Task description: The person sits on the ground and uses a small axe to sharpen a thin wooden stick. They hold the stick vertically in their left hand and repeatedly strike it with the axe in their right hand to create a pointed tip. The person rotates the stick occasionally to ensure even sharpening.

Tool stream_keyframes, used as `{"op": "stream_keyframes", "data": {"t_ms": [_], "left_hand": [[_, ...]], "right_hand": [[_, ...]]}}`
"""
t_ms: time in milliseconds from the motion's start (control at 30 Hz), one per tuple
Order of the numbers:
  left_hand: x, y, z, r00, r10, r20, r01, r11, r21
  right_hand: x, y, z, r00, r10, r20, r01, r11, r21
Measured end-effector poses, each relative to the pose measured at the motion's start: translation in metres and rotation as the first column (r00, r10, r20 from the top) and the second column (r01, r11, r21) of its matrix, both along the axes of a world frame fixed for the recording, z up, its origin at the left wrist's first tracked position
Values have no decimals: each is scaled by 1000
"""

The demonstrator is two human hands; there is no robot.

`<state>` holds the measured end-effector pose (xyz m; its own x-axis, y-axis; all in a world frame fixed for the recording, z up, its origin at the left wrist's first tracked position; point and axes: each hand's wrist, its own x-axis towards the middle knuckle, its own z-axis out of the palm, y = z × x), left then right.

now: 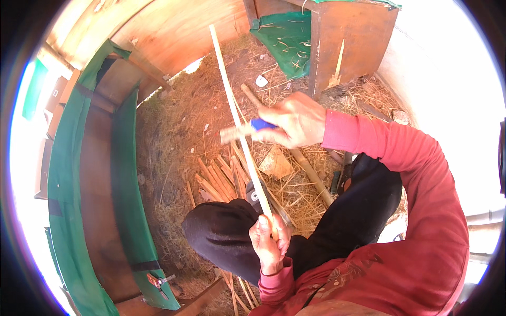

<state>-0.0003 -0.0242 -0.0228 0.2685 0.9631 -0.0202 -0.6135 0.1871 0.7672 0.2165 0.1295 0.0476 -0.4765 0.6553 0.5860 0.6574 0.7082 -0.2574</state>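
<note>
A long, pale, narrow strip of split wood or bamboo (230,97) slants up and away from my lap. Its near end is in my closed left hand (270,243), above my crossed legs. My right hand (298,121) is wrapped round a knife with a blue part (262,124) by the fingers. The knife's blurred, brownish blade (235,132) lies across the strip about midway along; I cannot tell how deep the edge sits. A thin sliver seems to stand off the strip near the blade.
Split wood pieces (219,181) lie beside my shoe (255,194). A wood block (276,162) and a round pole (311,171) rest on the straw-strewn ground. Green-covered shelving (124,174) stands left, with a small tool (157,280) on it. A wooden cabinet (356,45) stands ahead.
</note>
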Motion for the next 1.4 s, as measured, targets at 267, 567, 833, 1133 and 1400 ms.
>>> {"op": "stream_keyframes", "data": {"t_ms": [267, 567, 833, 1133, 1400], "left_hand": [[-10, -17, -12, 992, -67, -103, 71, 996, 44], [-47, -71, -42, 925, -215, -314, 259, 960, 105], [-40, -67, -23, 977, -57, -207, 13, 978, -209], [-7, -22, -9, 993, -115, 10, 115, 975, -189], [24, 20, 8, 988, -135, -74, 124, 983, -137]], "right_hand": [[40, 20, 20, 964, -267, -22, 266, 948, 175], [109, 62, 14, 735, -677, 12, 677, 735, -32], [119, 56, -37, 739, -233, 632, 626, 584, -517], [31, -53, 7, 985, -143, 95, 168, 912, -374], [20, -62, -8, 997, 77, -13, -78, 992, -101]]}}
